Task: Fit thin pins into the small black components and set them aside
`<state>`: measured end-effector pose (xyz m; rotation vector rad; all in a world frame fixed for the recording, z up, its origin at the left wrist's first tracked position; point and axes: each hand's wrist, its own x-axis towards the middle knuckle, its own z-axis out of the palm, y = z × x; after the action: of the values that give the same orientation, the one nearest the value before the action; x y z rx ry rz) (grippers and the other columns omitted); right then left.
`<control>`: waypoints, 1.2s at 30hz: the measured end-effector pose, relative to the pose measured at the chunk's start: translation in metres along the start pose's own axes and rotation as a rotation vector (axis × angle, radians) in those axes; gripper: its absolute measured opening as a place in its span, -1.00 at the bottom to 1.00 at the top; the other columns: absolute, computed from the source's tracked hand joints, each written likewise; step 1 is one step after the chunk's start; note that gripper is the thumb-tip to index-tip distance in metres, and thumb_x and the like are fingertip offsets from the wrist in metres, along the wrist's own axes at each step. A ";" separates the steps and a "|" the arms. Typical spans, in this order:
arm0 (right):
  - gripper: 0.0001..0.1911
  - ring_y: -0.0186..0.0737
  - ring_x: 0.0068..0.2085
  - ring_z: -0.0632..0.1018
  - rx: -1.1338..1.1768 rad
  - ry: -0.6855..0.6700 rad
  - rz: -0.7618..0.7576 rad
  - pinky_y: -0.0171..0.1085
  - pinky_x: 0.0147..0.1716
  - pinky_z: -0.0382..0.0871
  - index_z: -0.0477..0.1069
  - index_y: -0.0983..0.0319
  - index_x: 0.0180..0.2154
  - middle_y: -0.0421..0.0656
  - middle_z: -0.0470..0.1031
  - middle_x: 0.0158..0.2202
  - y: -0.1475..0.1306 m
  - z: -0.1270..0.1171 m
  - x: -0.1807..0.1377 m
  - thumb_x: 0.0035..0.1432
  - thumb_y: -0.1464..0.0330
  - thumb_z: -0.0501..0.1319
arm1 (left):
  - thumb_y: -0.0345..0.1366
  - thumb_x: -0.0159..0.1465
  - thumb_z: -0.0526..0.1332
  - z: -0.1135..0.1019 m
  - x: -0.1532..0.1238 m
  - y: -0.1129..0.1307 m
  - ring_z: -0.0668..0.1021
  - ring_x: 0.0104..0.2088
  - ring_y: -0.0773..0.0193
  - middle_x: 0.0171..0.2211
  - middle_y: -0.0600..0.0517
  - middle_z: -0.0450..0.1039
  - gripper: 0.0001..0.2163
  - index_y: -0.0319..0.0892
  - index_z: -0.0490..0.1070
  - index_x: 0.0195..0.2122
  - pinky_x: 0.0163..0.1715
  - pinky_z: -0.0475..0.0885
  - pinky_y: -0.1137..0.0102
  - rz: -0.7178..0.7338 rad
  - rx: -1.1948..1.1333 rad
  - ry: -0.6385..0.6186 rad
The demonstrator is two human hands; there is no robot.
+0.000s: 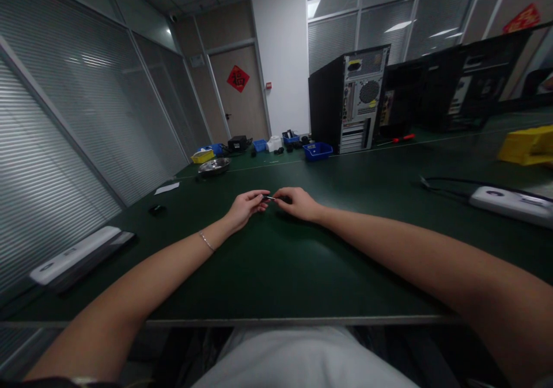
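Head view of a dark green workbench (pixel 276 272), described from left to right. At the far left edge a white power strip (pixel 75 255) lies on the mat; beyond it sit a small black object (pixel 156 208) and a white slip of paper (pixel 166 188). Farther back stand a yellow bin (pixel 203 156) and a shallow metal bowl (pixel 214 166), with a cluster of blue bins (pixel 260 144) and dark parts behind them near the door. At centre, the left hand (pixel 245 207), a thin bracelet (pixel 207 241) at its wrist, is curled with thumb and fingertips pinched on one end of a small, dark, slender part (pixel 270 198); the right hand (pixel 297 202), likewise curled, pinches the other end, so that the part is held between both hands just above the mat, well forward of the bench edge. The part is too small to identify. Behind the hands, a blue tray (pixel 317 151) stands just beside an upright black computer case (pixel 349 100) whose rear panel faces the camera. To its right a red-handled screwdriver (pixel 400 139) lies on the bench, in front of further dark cases (pixel 458 85). At the far right are a yellow box (pixel 527 144) and a second white power strip (pixel 512 203) with its black cable (pixel 449 183).
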<state>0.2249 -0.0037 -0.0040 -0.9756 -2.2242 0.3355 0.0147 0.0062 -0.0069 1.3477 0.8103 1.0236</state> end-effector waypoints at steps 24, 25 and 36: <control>-0.73 -0.28 -0.30 0.46 0.143 -0.064 -0.030 -0.33 -0.30 0.26 0.48 0.27 -0.16 -0.15 0.52 -0.28 -0.002 -0.005 -0.001 0.17 0.32 0.10 | -0.48 0.22 0.19 -0.013 0.002 0.001 0.51 -0.31 0.35 -0.17 -0.19 0.47 -0.74 -0.31 0.46 -0.05 -0.29 0.39 0.48 -0.084 -0.106 -0.142; -0.73 -0.29 -0.31 0.46 0.150 -0.066 -0.030 -0.33 -0.31 0.26 0.48 0.27 -0.16 -0.15 0.52 -0.28 -0.002 -0.005 -0.001 0.17 0.32 0.10 | -0.48 0.22 0.19 -0.014 0.002 0.001 0.51 -0.31 0.35 -0.17 -0.18 0.47 -0.74 -0.31 0.46 -0.05 -0.29 0.39 0.48 -0.083 -0.106 -0.147; -0.73 -0.29 -0.30 0.46 0.230 -0.088 -0.032 -0.33 -0.30 0.27 0.49 0.29 -0.17 -0.15 0.52 -0.28 -0.002 -0.007 -0.001 0.17 0.31 0.11 | -0.51 0.19 0.21 -0.016 0.002 0.003 0.50 -0.30 0.35 -0.19 -0.16 0.47 -0.71 -0.30 0.46 -0.04 -0.27 0.39 0.45 -0.088 -0.120 -0.180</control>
<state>0.2289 -0.0055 0.0015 -0.8151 -2.2172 0.6155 0.0004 0.0136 -0.0053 1.2705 0.6570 0.8556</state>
